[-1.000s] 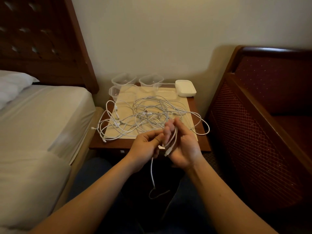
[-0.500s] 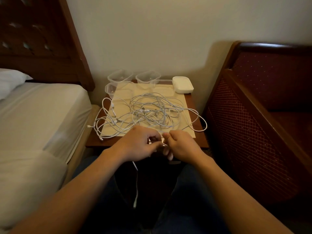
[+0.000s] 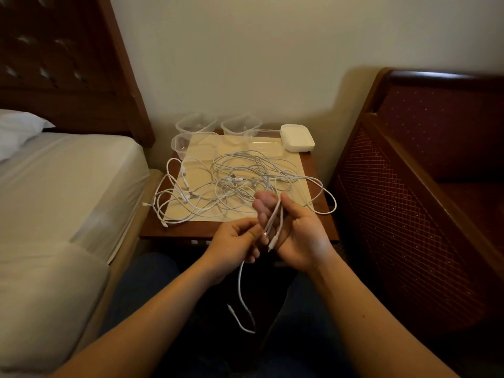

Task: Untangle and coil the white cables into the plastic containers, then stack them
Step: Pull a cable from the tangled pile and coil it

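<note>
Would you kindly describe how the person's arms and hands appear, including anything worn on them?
Both forearms are bare, with no sleeves in view. The left hand and right hand wear no gloves; no rings, watch or wristband can be seen. Dark blue trousers cover the legs below.

White cables (image 3: 240, 181) tangled on table; clear plastic containers (image 3: 195, 124) empty behind

Four clear containers (image 3: 195, 144), two hands (image 3: 300, 241)

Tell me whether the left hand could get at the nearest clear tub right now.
Probably not yet. The left hand is pinching the cable that the right hand holds, so it is busy. The tub sits at the table's far left with only tangled cables between.
</note>
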{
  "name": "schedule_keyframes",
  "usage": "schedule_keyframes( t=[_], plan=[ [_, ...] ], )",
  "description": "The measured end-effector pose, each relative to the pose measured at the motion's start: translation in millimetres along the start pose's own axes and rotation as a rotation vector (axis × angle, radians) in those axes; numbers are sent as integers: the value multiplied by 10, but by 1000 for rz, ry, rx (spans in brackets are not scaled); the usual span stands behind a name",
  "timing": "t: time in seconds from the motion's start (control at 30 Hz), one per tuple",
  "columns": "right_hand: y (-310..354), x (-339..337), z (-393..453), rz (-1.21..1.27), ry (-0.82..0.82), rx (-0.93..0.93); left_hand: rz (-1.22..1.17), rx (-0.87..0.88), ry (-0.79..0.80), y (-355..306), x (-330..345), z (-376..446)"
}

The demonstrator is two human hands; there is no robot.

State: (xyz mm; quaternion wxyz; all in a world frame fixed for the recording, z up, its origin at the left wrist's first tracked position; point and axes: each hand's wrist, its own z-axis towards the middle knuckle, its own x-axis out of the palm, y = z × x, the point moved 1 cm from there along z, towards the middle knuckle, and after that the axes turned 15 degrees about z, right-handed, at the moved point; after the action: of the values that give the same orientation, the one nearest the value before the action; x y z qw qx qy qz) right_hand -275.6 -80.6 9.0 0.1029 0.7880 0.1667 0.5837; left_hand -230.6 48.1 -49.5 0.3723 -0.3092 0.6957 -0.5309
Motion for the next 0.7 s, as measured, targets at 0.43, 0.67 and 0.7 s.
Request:
schedule_keyframes(
  t=[0.43, 0.67, 0.7],
  plan=[
    [132, -363, 147, -1637, -85, -222, 981, 398, 34, -343, -391, -10],
    [-29, -222, -15, -532, -29, 320, 585, 335, -57, -241, -468, 173],
    [-34, -189, -36, -400, 5, 353, 419, 284, -55, -214, -431, 169]
  ],
)
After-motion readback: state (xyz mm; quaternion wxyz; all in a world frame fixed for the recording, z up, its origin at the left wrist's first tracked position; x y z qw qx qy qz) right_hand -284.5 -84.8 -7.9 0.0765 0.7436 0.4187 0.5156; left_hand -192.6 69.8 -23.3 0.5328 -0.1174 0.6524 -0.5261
